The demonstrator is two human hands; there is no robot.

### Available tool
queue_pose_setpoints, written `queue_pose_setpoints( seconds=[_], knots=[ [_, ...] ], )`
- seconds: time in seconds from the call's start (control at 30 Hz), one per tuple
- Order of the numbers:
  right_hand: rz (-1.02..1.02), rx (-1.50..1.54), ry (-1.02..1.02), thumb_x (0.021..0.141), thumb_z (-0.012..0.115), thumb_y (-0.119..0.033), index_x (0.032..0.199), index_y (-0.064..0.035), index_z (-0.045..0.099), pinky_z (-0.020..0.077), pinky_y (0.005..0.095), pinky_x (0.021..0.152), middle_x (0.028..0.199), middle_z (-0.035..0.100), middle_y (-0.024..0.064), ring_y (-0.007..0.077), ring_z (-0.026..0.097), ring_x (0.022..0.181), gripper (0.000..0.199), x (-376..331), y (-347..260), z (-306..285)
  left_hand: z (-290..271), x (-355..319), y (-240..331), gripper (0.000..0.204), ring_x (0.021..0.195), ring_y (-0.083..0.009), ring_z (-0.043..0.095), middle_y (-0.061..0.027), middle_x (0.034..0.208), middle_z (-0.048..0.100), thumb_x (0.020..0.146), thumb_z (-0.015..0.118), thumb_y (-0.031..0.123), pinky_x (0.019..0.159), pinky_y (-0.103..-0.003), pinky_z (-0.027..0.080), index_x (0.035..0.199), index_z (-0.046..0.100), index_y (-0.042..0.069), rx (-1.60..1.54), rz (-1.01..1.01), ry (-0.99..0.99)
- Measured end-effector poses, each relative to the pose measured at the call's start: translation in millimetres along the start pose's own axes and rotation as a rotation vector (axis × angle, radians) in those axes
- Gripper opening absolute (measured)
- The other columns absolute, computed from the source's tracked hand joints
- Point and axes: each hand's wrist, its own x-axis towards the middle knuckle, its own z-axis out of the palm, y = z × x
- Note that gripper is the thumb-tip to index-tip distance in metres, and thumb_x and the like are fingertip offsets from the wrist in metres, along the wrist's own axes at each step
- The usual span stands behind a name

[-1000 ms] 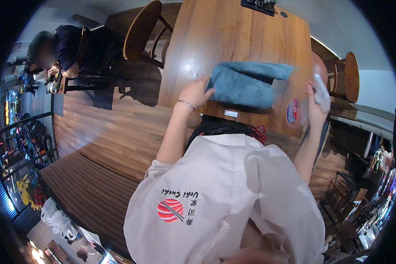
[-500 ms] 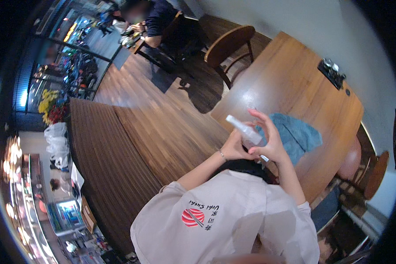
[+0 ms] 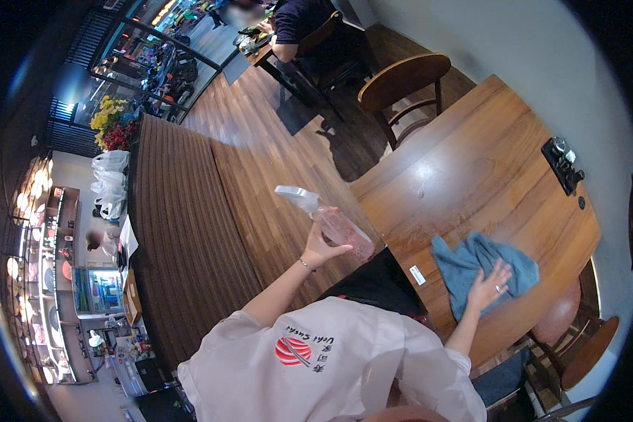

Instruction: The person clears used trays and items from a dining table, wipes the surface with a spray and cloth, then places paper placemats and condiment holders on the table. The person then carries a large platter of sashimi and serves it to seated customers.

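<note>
Teal cloth (image 3: 464, 261), beneath right fingers (image 3: 498, 276) (splayed)

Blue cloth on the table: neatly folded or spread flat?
Loosely rumpled, neither neatly folded nor spread flat: the blue cloth lies on the table with creases and uneven edges, the right hand on top.

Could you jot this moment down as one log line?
left hand: holding spray bottle | right hand: spread on blue cloth | cloth: rumpled on wooden table

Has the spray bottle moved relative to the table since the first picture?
Yes: leftward. The spray bottle went from beside the wooden table's right end to off its near edge, towards the left corner, in the left hand.
</note>
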Motion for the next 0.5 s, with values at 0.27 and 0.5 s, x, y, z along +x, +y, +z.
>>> queue_pose_setpoints(
  seconds=[0.27, 0.5],
  knots=[
    [0.708, -0.170, 0.069, 0.091, 0.046, -0.061, 0.149, -0.0228, 0.034, 0.0186, 0.0715, 0.105, 0.156, 0.023, 0.0190, 0.0428, 0.018, 0.144, 0.070, 167, 123, 33, -48, 48, -41, 0.102, 0.127, -0.0243, 0.044, -0.0100, 0.134, 0.045, 0.057, 0.092, 0.024, 0.109, -0.039, 0.036, 0.138, 0.035, 0.005, 0.086, -0.100, 0.019],
    [0.427, -0.003, 0.121, 0.069, 0.055, -0.083, 0.151, -0.0232, 0.029, 0.0040, 0.0666, 0.111, 0.158, 0.015, 0.0219, 0.0408, 0.007, 0.147, 0.105, 306, -146, 44, -61, 187, -83, 0.095, 0.126, -0.0295, 0.048, -0.0143, 0.131, 0.050, 0.062, 0.087, 0.020, 0.109, -0.044, 0.037, 0.139, 0.032, 0.009, -0.033, -0.155, -0.183]
  ],
)
